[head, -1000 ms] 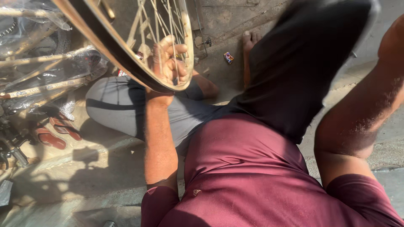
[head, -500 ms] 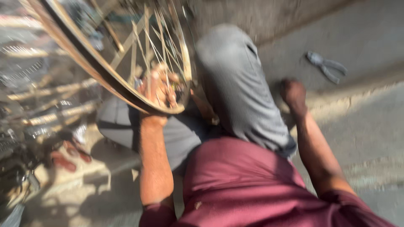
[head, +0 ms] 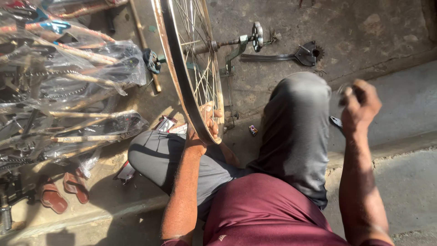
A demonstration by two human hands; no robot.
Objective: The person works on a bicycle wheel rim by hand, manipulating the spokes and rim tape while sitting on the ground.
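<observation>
Maroon shirt [head: 268, 214] and grey trousers [head: 296, 132] filled the near part of the view, where the person sat on the concrete floor [head: 400, 177]. The left hand [head: 205, 130] gripped the bicycle wheel [head: 189, 68] at its lowest part, fingers [head: 210, 119] curled around the rim and in between the spokes. The wheel stood upright on its axle stand [head: 236, 50], just in front of the left knee. It looked light but stiff; the thin spokes could probably bend, so the rim seemed the safer place to hold. The right hand [head: 359, 105] was raised and blurred, closed in a narrow grip; I could not tell what it held. To the left, bicycle parts in clear plastic wrap [head: 63, 91] lay piled, with brown sandals [head: 63, 189] near them. Farther away a crank arm [head: 291, 55] lay on the floor.
</observation>
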